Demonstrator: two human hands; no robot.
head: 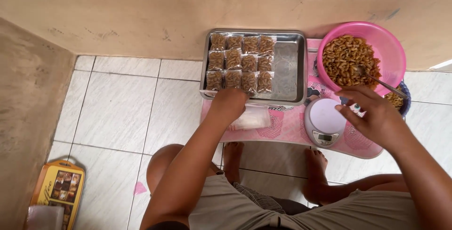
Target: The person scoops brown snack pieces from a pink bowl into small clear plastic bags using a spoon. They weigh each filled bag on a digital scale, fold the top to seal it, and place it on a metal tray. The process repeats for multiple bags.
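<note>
A steel tray [288,69] on a low pink table [287,126] holds several small clear bags of brown snack [241,62] in rows on its left side. My left hand [229,102] rests at the tray's front edge, over a stack of empty clear bags [254,117]; its fingers are hidden from above. My right hand [372,114] hovers beside a small round white scale [324,120], fingers loosely apart, holding nothing visible. A pink bowl [391,46] full of the brown snack stands at the back right with a metal spoon [381,83] in it.
A dark bowl [404,100] with more snack peeks out under the pink bowl. My bare feet [315,164] rest on the tiled floor under the table. A yellow box [59,187] lies at the lower left beside a wall.
</note>
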